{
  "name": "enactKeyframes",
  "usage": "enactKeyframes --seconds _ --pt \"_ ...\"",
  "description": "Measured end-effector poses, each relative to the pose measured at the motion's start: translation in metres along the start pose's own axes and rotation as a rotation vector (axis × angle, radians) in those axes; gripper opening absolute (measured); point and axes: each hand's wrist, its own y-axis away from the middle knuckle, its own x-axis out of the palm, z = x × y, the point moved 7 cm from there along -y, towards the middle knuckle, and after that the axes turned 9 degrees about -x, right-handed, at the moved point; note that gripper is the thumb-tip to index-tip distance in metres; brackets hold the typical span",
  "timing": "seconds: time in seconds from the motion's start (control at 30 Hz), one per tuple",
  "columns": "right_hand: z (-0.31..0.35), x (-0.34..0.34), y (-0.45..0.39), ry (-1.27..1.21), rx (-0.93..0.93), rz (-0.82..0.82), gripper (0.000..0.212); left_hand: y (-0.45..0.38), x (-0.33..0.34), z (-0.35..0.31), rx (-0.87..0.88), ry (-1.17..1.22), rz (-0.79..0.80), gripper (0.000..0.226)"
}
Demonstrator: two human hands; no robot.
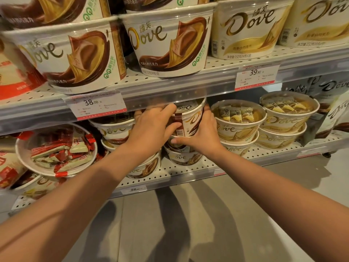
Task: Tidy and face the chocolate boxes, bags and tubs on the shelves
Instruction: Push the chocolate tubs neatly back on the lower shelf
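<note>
While gripped: brown-and-white round paper chocolate tub with a clear lid, top of a stack at the middle of the lower perforated white metal shelf, close under the clear price rail of the upper shelf.

Facing of tub: barcode panel turned toward the front edge, logo swung off to the right; judged not yet faced.

Axis of tub: upright, slightly tipped; turning about that vertical axis looks to be the coming move.

Left hand: on the tub's left flank, fingers curled over the rim, thumb pressing the wall beside the barcode.

Right hand: on the tub's right flank, fingers wrapped behind out of sight, thumb stretched along the bottom edge where the tub meets the one under it.

Direction from fingers: tub directly between both palms, neither hand nearer; both touching.

Tub beneath: matching brown-and-white tub, logo forward, bearing the held one.

Left neighbour: stack of the same brown tubs, just beside the left hand.

Right neighbour: cream-and-gold tubs with clear lids, two stacks, nearest just beside the right knuckles.

Far left of lower shelf: tilted tub of red-and-white wrapped bars, lid facing outward.

Risk, as judged: little headroom under the rail; lid may catch if lifted.
</note>
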Motion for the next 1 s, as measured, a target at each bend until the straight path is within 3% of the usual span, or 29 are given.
enactKeyframes --seconds 0.47,0.7,0.9,1.0 --pt "-0.012 -0.008 -0.015 -0.117 0.008 0.363 0.119 0.000 -0.004 0.003 0.136 0.023 0.007 0.011" --pt "-0.017 -0.009 -0.021 -0.200 0.098 0.437 0.078 0.001 -0.011 0.010 0.189 0.088 0.007 0.018" --pt "-0.010 -0.009 -0.019 -0.168 0.017 0.419 0.082 0.002 -0.009 0.011 0.210 0.043 -0.002 0.016" --pt "-0.007 -0.009 -0.020 -0.204 0.031 0.397 0.098 0.002 -0.004 0.008 0.152 0.040 0.018 0.035"
